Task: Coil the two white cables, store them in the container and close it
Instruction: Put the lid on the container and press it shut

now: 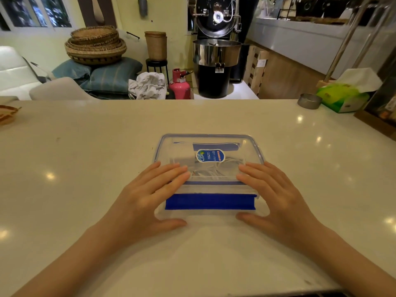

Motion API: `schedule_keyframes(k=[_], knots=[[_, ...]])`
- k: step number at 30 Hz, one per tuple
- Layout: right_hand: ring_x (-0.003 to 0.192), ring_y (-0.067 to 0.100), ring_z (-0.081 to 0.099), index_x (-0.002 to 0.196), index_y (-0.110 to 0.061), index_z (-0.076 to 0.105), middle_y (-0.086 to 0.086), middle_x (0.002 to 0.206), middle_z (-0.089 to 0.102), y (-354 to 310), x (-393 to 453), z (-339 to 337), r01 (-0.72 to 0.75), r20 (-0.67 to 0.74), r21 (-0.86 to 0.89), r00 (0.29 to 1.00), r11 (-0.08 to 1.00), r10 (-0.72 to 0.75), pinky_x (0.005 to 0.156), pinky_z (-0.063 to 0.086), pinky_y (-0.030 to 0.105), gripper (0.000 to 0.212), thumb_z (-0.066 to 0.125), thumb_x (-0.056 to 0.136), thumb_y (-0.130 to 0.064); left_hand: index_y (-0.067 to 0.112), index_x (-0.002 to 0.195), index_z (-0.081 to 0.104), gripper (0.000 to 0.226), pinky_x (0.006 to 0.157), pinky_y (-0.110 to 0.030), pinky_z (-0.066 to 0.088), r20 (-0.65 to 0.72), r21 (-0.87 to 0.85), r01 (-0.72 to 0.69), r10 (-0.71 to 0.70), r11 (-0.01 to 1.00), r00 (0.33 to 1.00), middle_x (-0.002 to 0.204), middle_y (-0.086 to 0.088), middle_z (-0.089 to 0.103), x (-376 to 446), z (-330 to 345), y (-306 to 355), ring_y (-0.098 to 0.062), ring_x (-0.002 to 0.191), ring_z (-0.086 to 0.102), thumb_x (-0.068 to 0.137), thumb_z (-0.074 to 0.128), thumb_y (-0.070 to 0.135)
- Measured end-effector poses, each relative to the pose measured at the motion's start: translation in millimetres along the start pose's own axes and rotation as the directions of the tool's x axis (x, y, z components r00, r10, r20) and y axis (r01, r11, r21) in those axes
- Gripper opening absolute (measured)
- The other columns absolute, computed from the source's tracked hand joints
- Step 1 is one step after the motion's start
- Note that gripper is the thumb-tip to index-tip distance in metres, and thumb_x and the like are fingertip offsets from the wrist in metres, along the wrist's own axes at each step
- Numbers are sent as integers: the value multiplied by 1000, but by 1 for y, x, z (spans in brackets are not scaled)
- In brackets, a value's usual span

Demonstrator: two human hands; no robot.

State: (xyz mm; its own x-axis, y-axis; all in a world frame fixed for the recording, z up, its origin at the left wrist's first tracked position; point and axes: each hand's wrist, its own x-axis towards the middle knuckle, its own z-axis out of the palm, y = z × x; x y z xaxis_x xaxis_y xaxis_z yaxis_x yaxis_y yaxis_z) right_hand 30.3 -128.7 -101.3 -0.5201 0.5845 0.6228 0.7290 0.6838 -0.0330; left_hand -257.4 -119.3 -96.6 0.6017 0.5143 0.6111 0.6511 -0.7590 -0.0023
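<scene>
Container (209, 168): clear plastic box, landmark for all entries; sits flat on the desk (85, 168), at its middle, in front of the person.
Lid (214, 140): clear with a blue rim, lying on top of the container; blue oval sticker (210, 155) at its centre.
Near latch (210, 201): blue flap on the container's near side, between the two hands; whether it is snapped home cannot be told.
Far latch (216, 146): blue strip seen through the lid at the container's far side.
White cables (211, 171): inside the container, seen through the lid as pale loops below the sticker; the two cannot be told apart.
Left hand (147, 196): palm down on the container's near left corner; grip flat and wide, fingers on the lid, thumb on the desk at the near wall; holding nothing.
Right hand (276, 194): mirror of the left on the near right corner; grip flat and wide, fingers on the lid, thumb on the desk; holding nothing.
Ashtray (309, 101): round, metal, well beyond the container to the right, at the desk's far edge.
Tissue box (342, 97): green, just right of the ashtray, a white tissue standing out.
Wicker tray (7, 113): far left of the container, at the desk's edge, partly cut off.
</scene>
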Motion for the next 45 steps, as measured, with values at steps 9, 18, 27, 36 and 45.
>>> schedule_keyframes(k=[9,18,27,36,45], knots=[[121,12,49,124,-17,48,1,126,56,1,2,-6,4,-47,97,999,995,0,104,40,36,57,63,77,-44,16,125,47,54,105,-34,38,-51,-39,43,-45,998,998,128,1,54,2,1,3,-10,120,49,80,60,42],[111,10,56,114,-11,58,-4,111,64,1,10,-4,-97,-114,312,984,945,139,91,46,37,47,61,78,-41,19,119,51,43,101,-30,40,-88,-225,141,-164,964,982,119,6,59,8,1,4,-6,115,53,87,47,48],[105,3,58,107,-12,64,-7,104,68,0,12,-4,-178,-111,444,962,878,251,90,46,36,42,60,78,-43,11,111,59,41,92,-27,47,-86,-274,139,-169,952,982,110,6,64,17,-7,3,-6,108,58,83,56,39],[93,5,61,89,-19,72,-7,92,70,19,51,-24,-311,61,568,939,762,338,81,46,14,23,63,77,-35,22,89,73,28,81,-10,46,92,-492,376,-382,786,920,88,15,72,51,-32,-13,4,90,64,74,63,43],[93,3,60,101,-27,64,-7,103,65,82,107,13,-657,440,570,751,494,492,73,46,14,18,59,84,-28,22,103,70,27,86,-25,43,358,-436,766,-690,472,629,103,6,67,96,9,-71,-9,101,58,80,63,34]])
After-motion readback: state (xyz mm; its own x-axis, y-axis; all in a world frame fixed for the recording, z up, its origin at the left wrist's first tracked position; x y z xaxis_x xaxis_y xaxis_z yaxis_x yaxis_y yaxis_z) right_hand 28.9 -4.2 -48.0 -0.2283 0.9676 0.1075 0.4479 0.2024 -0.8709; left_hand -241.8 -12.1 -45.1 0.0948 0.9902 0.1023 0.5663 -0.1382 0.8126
